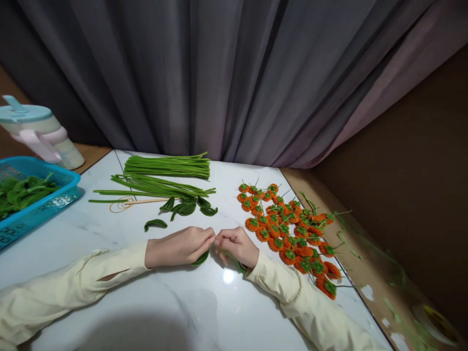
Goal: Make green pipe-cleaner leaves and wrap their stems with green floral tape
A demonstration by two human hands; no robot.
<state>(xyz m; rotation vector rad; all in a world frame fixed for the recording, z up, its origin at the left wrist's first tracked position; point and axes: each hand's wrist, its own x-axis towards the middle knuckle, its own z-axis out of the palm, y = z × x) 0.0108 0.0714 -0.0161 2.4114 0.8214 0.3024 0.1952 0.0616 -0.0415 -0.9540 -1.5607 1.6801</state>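
My left hand (195,245) is closed in a pinch, its fingertips meeting those of my right hand (238,246) over the front middle of the table. A dark green pipe-cleaner leaf (200,258) pokes out under my left fingers. Below my right hand, also closed, shows a dark green pipe-cleaner strip (241,266); whether the two pieces join is hidden. Just beyond lie several finished dark green pipe-cleaner leaves (187,208), with a single curled leaf (155,224) nearer my left wrist.
Bright green pipe cleaners (166,167) lie at the back. A thin wooden stick (151,200) with rubber bands rests before them. Orange pipe-cleaner persimmons (288,229) cover the right side. At left stand a blue basket (69,187) of green leaves and a tumbler (44,134).
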